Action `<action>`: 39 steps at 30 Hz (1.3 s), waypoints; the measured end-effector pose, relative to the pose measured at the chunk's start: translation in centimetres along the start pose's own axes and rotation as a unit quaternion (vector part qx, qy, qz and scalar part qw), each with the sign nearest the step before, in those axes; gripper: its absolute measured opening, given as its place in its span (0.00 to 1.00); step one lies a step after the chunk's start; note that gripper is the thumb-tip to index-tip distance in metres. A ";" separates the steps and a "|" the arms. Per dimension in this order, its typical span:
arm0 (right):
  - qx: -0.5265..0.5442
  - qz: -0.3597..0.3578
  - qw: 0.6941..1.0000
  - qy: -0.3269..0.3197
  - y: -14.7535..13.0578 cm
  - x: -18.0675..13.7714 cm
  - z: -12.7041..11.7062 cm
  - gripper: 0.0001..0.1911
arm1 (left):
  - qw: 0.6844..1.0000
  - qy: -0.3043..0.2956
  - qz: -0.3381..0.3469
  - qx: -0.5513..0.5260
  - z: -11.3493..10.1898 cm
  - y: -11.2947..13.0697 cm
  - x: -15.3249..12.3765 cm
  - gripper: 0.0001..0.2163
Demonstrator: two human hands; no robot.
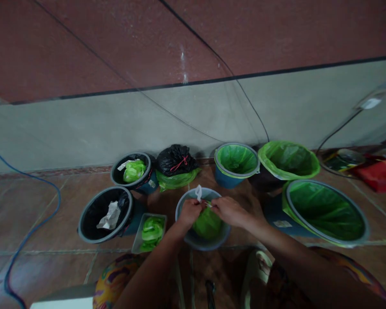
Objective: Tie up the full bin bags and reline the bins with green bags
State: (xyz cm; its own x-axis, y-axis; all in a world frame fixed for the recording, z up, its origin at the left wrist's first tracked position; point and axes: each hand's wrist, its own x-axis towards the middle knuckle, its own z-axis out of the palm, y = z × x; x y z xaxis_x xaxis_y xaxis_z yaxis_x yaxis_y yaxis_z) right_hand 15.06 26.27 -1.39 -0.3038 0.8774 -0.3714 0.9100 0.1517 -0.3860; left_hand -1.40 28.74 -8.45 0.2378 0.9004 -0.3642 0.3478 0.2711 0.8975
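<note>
Between my knees, a pale blue-grey bucket stands on the floor with a full green garbage bag inside. My left hand is closed at the gathered top of this bag, on its left side. From the right, my right hand pinches the same top, close to the left. A white tie sticks up beside my left fingers, and a bit of white shows between both hands. The fingertips partly hide how the tie and bag are gripped.
Left are two black-lined bins and a clear tub of green bags. A tied black bag lies near the wall. Right are several green-lined bins and a red dustpan-like object. A blue hose crosses the left floor.
</note>
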 end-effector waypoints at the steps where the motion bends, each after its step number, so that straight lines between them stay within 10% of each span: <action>1: 0.008 -0.019 1.000 -0.015 -0.1 -0.1 -0.3 0.13 | 1.000 0.004 0.003 -0.002 -0.2 0.2 -0.1 0.08; 13: 0.025 -0.036 0.994 -0.101 0.5 0.0 -0.5 0.13 | 0.996 -0.034 0.026 0.083 -1.0 1.3 -0.4 0.07; 20: 0.138 -0.024 0.988 0.066 1.8 1.3 -0.5 0.17 | 0.953 -0.052 0.169 0.245 -1.2 2.7 -1.3 0.11; 26: 0.291 -0.117 0.948 0.052 1.8 3.1 1.8 0.17 | 0.900 -0.006 0.240 0.364 -0.6 2.9 -2.2 0.15; 39: 0.443 -0.006 0.895 -0.044 1.2 3.0 1.8 0.14 | 0.827 0.099 0.382 0.401 -0.6 1.8 -2.7 0.10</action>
State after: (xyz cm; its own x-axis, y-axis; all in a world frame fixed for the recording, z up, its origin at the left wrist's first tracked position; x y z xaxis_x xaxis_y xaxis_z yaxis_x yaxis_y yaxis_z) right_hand 14.73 28.23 -4.51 -0.3690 0.8332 -0.4119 0.3364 -0.2934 -0.8949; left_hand -1.99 27.01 -5.64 0.5406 0.7646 0.3508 0.6736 -0.6433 0.3640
